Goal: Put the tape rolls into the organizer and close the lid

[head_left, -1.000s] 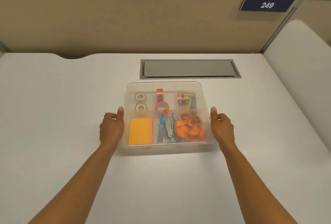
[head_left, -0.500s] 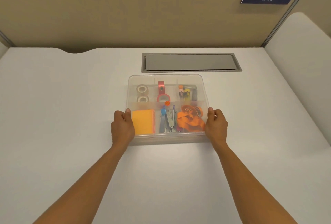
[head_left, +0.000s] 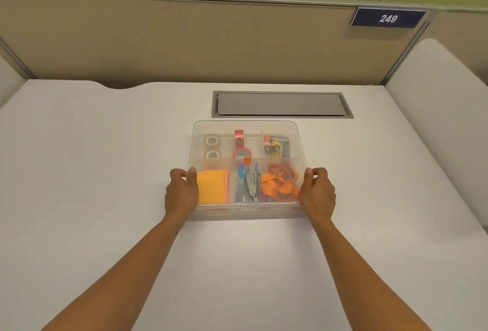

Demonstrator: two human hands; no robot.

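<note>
- Organizer (head_left: 248, 214): clear, lidded box at mid-bench (head_left: 105, 172), just in front of the grey cable hatch (head_left: 282, 104).
- Tape rolls (head_left: 212, 147): two, in the far-left compartment, seen through the lid (head_left: 245, 125); a pink roll (head_left: 241, 153) sits in the next one.
- Left hand (head_left: 182, 192): your fingers curl around the box's left edge, thumb on top.
- Right hand (head_left: 317, 193): same clasp on the right edge.
- Step: closing, by the look of it; next, press both near corners down evenly until seated.

left hand (head_left: 181, 193) bare | right hand (head_left: 317, 194) bare | forearms unsleeved
</note>
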